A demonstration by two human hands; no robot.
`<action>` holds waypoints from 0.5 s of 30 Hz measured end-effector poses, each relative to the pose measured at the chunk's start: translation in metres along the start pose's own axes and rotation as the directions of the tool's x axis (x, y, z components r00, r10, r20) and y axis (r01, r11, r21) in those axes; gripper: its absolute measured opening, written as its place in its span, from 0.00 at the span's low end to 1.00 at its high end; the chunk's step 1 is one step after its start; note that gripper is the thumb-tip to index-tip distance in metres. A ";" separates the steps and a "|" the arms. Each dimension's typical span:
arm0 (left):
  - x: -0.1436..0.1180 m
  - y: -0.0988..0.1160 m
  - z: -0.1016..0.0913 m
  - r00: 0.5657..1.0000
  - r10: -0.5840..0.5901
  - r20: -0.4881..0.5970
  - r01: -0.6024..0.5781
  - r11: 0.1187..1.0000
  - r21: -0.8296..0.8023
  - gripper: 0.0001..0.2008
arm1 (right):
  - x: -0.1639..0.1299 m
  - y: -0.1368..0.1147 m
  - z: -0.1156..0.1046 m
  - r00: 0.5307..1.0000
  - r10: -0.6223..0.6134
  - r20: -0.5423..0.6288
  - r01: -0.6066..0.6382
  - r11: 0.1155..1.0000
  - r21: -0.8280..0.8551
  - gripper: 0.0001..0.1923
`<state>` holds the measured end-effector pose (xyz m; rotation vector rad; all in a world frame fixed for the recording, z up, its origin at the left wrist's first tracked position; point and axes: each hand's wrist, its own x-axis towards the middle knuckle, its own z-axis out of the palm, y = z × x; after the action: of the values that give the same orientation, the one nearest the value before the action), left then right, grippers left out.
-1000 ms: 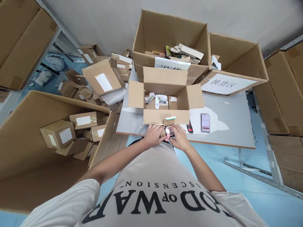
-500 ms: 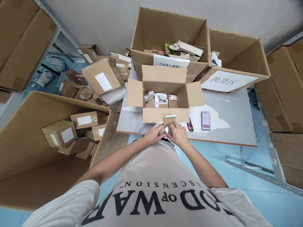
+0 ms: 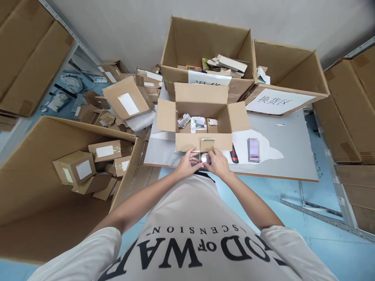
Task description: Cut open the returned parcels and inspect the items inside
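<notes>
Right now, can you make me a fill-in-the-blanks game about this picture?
1. Both hands, left hand and right hand, hold a small shiny ____ object.
2. The open brown cardboard box stands on the grey ____.
3. The red-and-black tool lies to the ____ of the hands.

Missing words: round; table; right

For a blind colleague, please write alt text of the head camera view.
Both hands, left hand and right hand, hold a small round shiny object at the near edge of a grey table. Behind it stands an open cardboard box with crumpled paper inside; bigger cartons surround the table.
</notes>
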<state>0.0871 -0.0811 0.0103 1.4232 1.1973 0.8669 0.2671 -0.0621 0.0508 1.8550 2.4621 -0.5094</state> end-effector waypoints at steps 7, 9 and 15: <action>-0.010 -0.007 0.009 0.934 0.308 0.182 -0.357 0.833 0.422 0.17 | -0.018 0.004 0.034 0.982 0.064 -0.177 -0.014 0.962 0.272 0.08; -0.007 -0.009 0.011 0.915 0.319 0.248 -0.403 0.767 0.500 0.17 | -0.022 0.007 0.037 0.973 0.072 -0.219 0.013 0.930 0.366 0.09; -0.007 -0.017 0.011 0.909 0.340 0.243 -0.417 0.709 0.568 0.17 | -0.047 0.030 0.046 0.891 0.316 -0.326 -0.050 0.783 0.620 0.30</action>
<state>0.0922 -0.0913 -0.0082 2.2892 1.1570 0.6654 0.3005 -0.1112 0.0095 2.6713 2.4893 -1.0953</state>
